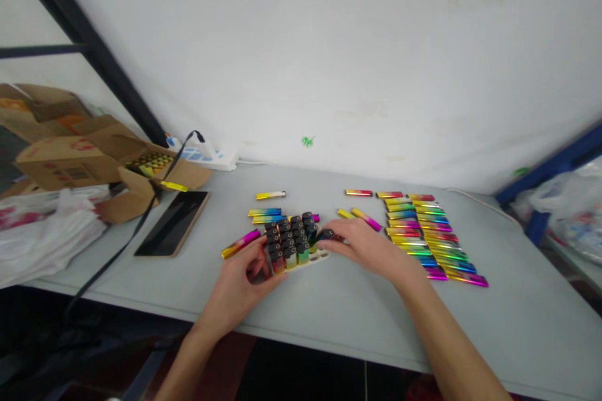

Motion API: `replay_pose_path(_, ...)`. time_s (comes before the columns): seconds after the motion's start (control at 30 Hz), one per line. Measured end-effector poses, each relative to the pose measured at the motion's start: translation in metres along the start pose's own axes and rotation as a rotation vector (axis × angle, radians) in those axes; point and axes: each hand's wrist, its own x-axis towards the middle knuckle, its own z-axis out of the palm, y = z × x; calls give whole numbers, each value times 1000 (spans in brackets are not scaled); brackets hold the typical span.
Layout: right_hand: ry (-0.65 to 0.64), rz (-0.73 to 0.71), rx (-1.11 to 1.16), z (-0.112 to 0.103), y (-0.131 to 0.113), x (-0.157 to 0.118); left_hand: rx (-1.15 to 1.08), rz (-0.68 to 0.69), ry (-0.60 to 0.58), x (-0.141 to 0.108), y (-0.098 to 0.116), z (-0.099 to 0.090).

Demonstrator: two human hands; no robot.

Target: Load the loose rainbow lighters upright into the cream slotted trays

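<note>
A white rack point(320, 256) with holes stands on the grey table, filled on its left with upright lighters point(290, 255) with black tops. My left hand point(237, 279) grips the rack's left side, thumb along the near edge and fingers behind. At the rack's right end, my right hand point(367, 247) pinches a black-topped lighter point(325, 235), tilted over the holes. Its lower part is hard to make out. Just beyond my left fingers lies a magenta and yellow lighter point(241, 244). Blue and yellow lighters point(264, 212) lie behind the rack.
Rows of shiny coloured lighters point(418, 235) lie to the right. A phone point(173, 223) rests at left, near an open cardboard box point(138, 200) and white plastic bags point(51, 225). A black strap point(125, 238) hangs across the table edge. A power strip point(211, 155) sits against the wall.
</note>
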Motion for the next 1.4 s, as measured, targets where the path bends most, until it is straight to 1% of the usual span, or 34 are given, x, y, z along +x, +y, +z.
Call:
replay_pose_path(0.1, -49, -38, -22, -3, -1, -2, -18, 6, -7, 0, -3, 2)
replay_pose_path(0.23, -124, -30, -12, -7, 3, -3, -17, 54, -1, -1, -6, 3)
replay_pose_path(0.37, -132, -46, -71, -11, 2, 1, -1, 69, 6, -1, -6, 2)
replay_pose_path(0.47, -135, -69, -115, -15, -3, 9, -29, 69, 5, -1, -5, 3)
replay_pose_path(0.6, -148, -23, -220, -12, -8, 25, -53, 70, 0, -1, -5, 4)
replay_pose_path(0.67, -187, 10, -288, -8, -11, 31, -60, 76, 2, -1, -6, 4)
replay_pose_path(0.73, -242, 28, -300, -6, -12, 31, -75, 82, 5, -1, -8, 5)
replay_pose_path(0.77, -258, 35, -271, -6, -11, 29, -85, 84, 7, -1, -10, 6)
replay_pose_path(0.83, -248, 47, -163, -14, -9, 21, -105, 91, 14, -2, -12, 6)
replay_pose_path(0.9, -197, 61, -6, -25, -5, 14, -115, 107, 15, -4, -12, 7)
replay_pose_path(0.97, -122, 80, 168, -36, -2, 16, -101, 130, -3, -5, -10, 5)
replay_pose_path(1.03, -26, 93, 285, -37, 1, 29, -77, 145, -42, -6, -7, 3)
replay_pose_path(1.1, 48, 75, 280, -28, 4, 53, -71, 154, -83, -6, -2, 1)
replay_pose_path(1.17, 18, 2, 175, -10, 7, 84, -93, 167, -113, -8, 0, -1)
replay_pose_path(1.27, -86, -119, 49, 20, 11, 129, -120, 170, -145, -9, 1, -3)
replay_pose_path(1.33, -143, -159, -42, 37, 13, 151, -122, 156, -163, -10, 1, -4)
replay_pose_path(1.4, -174, -175, -118, 48, 16, 164, -128, 152, -167, -10, 0, -4)
